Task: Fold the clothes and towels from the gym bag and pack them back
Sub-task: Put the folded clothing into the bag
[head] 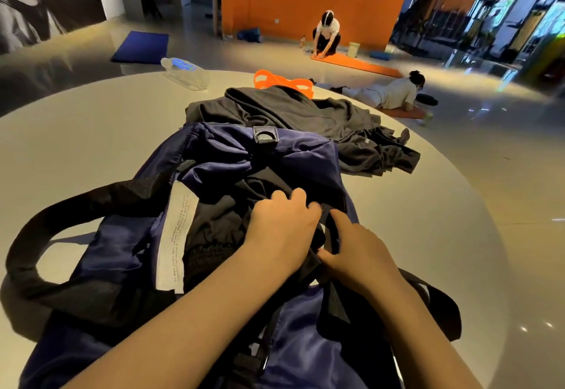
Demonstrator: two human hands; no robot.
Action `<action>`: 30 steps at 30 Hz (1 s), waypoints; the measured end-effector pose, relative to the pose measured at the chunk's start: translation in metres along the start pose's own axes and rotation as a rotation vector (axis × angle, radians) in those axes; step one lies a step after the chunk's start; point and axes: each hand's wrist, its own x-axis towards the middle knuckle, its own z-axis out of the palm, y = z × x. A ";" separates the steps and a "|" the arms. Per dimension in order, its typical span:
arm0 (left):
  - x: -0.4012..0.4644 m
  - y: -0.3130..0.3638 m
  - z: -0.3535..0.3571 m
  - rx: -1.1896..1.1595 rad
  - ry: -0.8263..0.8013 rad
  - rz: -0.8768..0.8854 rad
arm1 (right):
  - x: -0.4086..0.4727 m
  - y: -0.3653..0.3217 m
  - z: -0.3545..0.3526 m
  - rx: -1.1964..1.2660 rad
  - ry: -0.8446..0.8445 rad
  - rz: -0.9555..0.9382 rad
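A dark blue gym bag (128, 245) with black straps lies open on a round pale table (76, 131) in front of me. Black clothing (214, 229) fills its opening. My left hand (281, 229) reaches into the opening and grips the black clothing, fingers curled into the fabric. My right hand (357, 248) holds the bag's black edge strap at the right side of the opening, forefinger pointing up along it. Beyond the bag, a heap of dark unfolded clothes (305, 119) lies spread on the table.
A crumpled plastic water bottle (183, 72) lies at the table's far side and an orange plastic thing (281, 81) sits behind the heap. On the floor beyond are a blue mat (140, 46) and two people on orange mats.
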 end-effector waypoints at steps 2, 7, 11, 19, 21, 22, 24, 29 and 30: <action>-0.001 -0.001 0.006 -0.029 0.018 -0.004 | -0.001 -0.001 -0.001 0.026 -0.006 0.012; -0.018 -0.038 0.009 -0.166 0.208 -0.082 | -0.003 -0.004 -0.015 0.171 0.058 0.001; -0.036 -0.065 0.007 -0.333 0.270 -0.237 | -0.015 -0.012 -0.040 0.161 0.199 -0.042; -0.034 -0.037 0.007 -0.459 0.253 0.198 | -0.014 0.012 -0.090 0.274 0.425 -0.029; -0.037 -0.027 0.009 -0.653 0.198 0.198 | -0.008 0.021 -0.088 0.461 0.354 0.011; -0.038 -0.026 0.009 -0.791 0.192 0.114 | -0.006 0.025 -0.088 0.560 0.323 0.049; -0.034 -0.029 0.009 -0.843 0.282 -0.090 | -0.003 0.032 -0.085 0.706 0.273 0.119; -0.001 -0.025 0.022 -0.460 -0.084 -0.120 | 0.002 0.036 -0.074 0.572 0.264 0.147; 0.006 -0.022 0.027 -0.468 -0.115 -0.096 | 0.003 0.034 -0.074 0.468 0.250 0.142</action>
